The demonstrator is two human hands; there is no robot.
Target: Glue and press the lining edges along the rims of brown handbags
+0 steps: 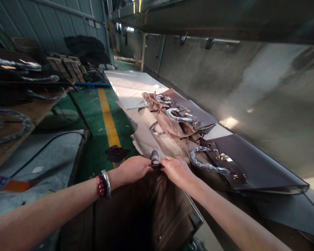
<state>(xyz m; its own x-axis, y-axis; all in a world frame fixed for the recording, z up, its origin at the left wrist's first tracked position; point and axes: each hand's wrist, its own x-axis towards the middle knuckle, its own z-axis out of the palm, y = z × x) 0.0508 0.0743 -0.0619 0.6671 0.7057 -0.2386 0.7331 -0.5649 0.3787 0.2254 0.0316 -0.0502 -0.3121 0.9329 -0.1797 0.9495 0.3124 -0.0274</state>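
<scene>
Low in front of me is a dark brown handbag (162,205), its brown lining facing me and its inside deep in shadow. My left hand (136,169) pinches the far edge of this bag, fingers closed on it. Close beside it, my right hand (176,169) grips the same edge between thumb and fingers. A bead bracelet and a silver bangle circle my left wrist. Just right of my right hand lies another brown handbag (256,162), with a plastic-wrapped handle (199,162) and a metal clasp (225,157).
More handbags (202,113) with wrapped handles lie farther along the paper-covered surface (131,90). A bench (39,118) at left carries other wrapped handles. An orange-handled tool (10,184) rests below it. A dark scrap (117,153) lies on the green floor. A beam (225,21) crosses overhead.
</scene>
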